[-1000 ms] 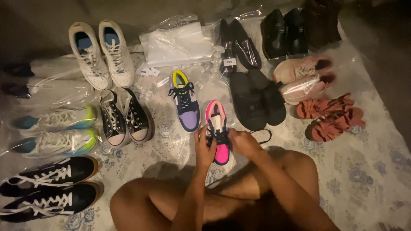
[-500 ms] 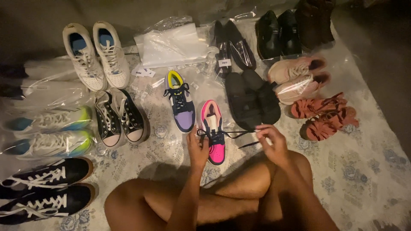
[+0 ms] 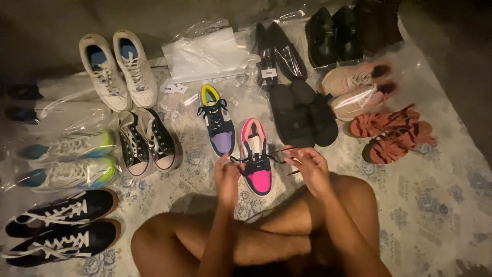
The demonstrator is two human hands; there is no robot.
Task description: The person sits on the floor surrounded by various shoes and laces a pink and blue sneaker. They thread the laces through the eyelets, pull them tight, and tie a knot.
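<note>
Black sneakers, near left: a pair with white laces [image 3: 56, 225] lies on the floor at the near left corner.
Bagged trainers: two pale shoes with green and blue soles [image 3: 69, 159] sit in clear plastic just beyond them.
White pair, far left: two white sneakers [image 3: 118, 69] lie side by side, toes toward me.
Black canvas pair: low shoes with white toe caps [image 3: 148, 141] rest right of the bagged trainers.
Purple shoe: a purple sneaker with a yellow collar [image 3: 218, 123] lies just left of the pink one, nearly touching it.
My left hand [image 3: 227, 177]: fingers pinched narrow on a black lace end, at the left side of the pink shoe.
Pink sneaker [image 3: 256, 159]: on the patterned floor cloth [image 3: 435, 205] just beyond my crossed legs, toe toward me, between my two hands.
Black lace [image 3: 277, 152]: stretched across the shoe from hand to hand.
My right hand [image 3: 310, 166]: pinched on the other lace end, just right of the shoe.
Black slip-ons [image 3: 302, 115]: beyond my right hand.
Red sandals, right [image 3: 392, 133]: a strappy pair, well apart.
</note>
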